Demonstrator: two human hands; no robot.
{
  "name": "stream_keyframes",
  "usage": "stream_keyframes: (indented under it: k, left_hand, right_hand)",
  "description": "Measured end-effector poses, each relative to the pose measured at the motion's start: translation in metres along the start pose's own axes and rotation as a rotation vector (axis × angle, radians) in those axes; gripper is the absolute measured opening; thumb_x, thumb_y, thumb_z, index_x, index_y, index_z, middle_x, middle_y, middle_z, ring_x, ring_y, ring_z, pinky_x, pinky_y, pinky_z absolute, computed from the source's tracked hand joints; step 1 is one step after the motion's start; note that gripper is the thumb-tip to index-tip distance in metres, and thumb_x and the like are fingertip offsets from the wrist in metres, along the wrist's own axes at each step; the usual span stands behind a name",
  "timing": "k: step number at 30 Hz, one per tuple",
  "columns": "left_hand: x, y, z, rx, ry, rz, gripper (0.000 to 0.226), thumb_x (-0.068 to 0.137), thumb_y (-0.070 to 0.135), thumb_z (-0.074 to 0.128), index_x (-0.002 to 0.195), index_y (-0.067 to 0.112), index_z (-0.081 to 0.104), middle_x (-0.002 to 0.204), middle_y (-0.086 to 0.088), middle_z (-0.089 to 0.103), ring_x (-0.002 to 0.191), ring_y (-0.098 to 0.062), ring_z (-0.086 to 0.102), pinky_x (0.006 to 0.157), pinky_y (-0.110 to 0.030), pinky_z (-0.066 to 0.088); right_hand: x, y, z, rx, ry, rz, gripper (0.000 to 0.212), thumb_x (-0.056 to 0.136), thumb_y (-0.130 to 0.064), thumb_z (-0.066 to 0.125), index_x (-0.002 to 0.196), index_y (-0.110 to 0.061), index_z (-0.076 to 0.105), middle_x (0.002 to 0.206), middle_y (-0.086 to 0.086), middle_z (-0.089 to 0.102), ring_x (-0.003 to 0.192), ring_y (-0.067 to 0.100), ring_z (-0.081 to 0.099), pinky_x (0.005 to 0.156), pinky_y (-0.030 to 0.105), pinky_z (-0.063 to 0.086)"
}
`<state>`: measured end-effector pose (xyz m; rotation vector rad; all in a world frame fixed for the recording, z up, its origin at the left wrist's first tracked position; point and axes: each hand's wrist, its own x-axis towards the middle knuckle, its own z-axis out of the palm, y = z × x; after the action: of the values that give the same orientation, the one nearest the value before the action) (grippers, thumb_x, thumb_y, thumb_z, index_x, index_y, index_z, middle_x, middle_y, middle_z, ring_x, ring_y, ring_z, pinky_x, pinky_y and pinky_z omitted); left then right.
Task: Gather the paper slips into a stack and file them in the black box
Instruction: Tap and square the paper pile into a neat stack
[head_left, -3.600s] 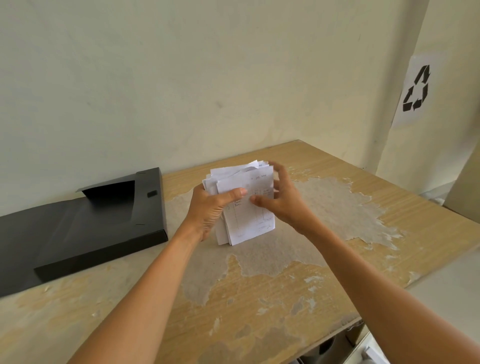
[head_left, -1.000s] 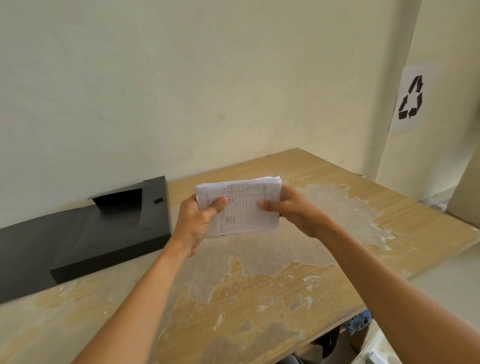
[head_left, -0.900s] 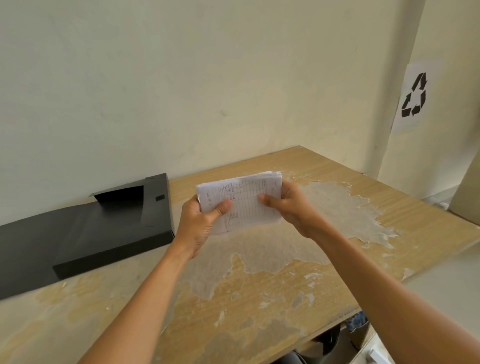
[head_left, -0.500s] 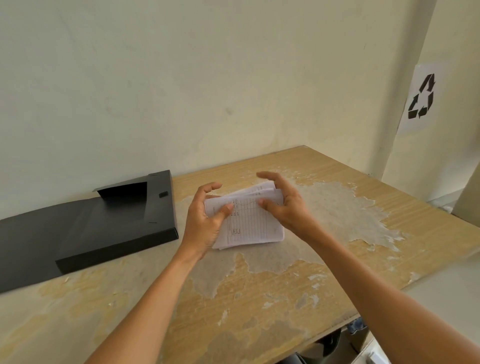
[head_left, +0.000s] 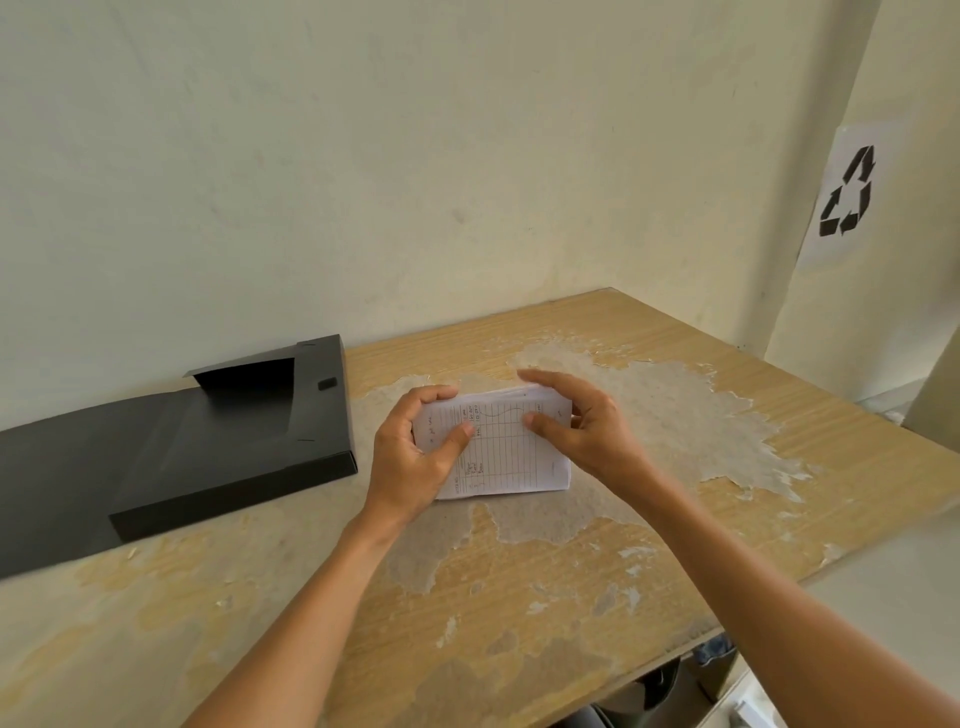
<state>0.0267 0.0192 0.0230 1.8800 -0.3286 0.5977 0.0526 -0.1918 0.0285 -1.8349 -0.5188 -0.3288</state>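
A stack of paper slips rests with its lower edge on the worn wooden table, held between both hands. The left hand grips its left end, thumb pressed on the front sheet and fingers curled behind. The right hand clasps the right end, thumb on the front and fingers arched over the top edge. The front slip is a ruled form with a printed grid and handwritten entries, too small to read. The black box lies open on the table just left of the left hand, close to the wall. On the wall at far right hangs a white sheet printed with a black recycling symbol, with no words.
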Motion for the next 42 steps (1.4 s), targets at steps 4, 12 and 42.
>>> stream_keyframes:
  k: [4,12,42]
  left_hand:
    - [-0.004,0.001,0.003,-0.002,-0.003,-0.026,0.044,0.080,0.019,0.076,0.118,0.031,0.057,0.112,0.017,0.054,0.099,-0.023,0.061,0.074,-0.040,0.060]
    - [-0.006,0.008,0.003,-0.157,0.074,-0.138,0.064,0.080,0.013,0.074,0.133,0.032,0.043,0.106,-0.006,0.060,0.090,-0.021,0.067,0.069,-0.033,0.061]
    - [-0.017,-0.001,0.009,-0.013,0.069,-0.190,0.038,0.086,0.020,0.068,0.115,0.013,0.045,0.105,-0.002,0.060,0.094,-0.014,0.065,0.062,-0.018,0.057]
  right_hand:
    - [0.000,0.005,-0.001,-0.109,-0.007,-0.051,0.040,0.087,-0.018,0.065,0.122,-0.036,0.058,0.111,-0.004,0.061,0.093,0.013,0.057,0.065,0.011,0.048]
    - [-0.009,0.006,0.000,-0.154,-0.026,-0.048,0.062,0.089,-0.023,0.062,0.138,-0.047,0.034,0.105,-0.005,0.057,0.086,0.022,0.063,0.065,0.026,0.059]
    - [-0.007,-0.006,0.009,-0.318,0.070,-0.135,0.037,0.089,-0.022,0.061,0.125,-0.026,0.056,0.121,-0.003,0.059,0.096,0.018,0.059,0.078,0.038,0.056]
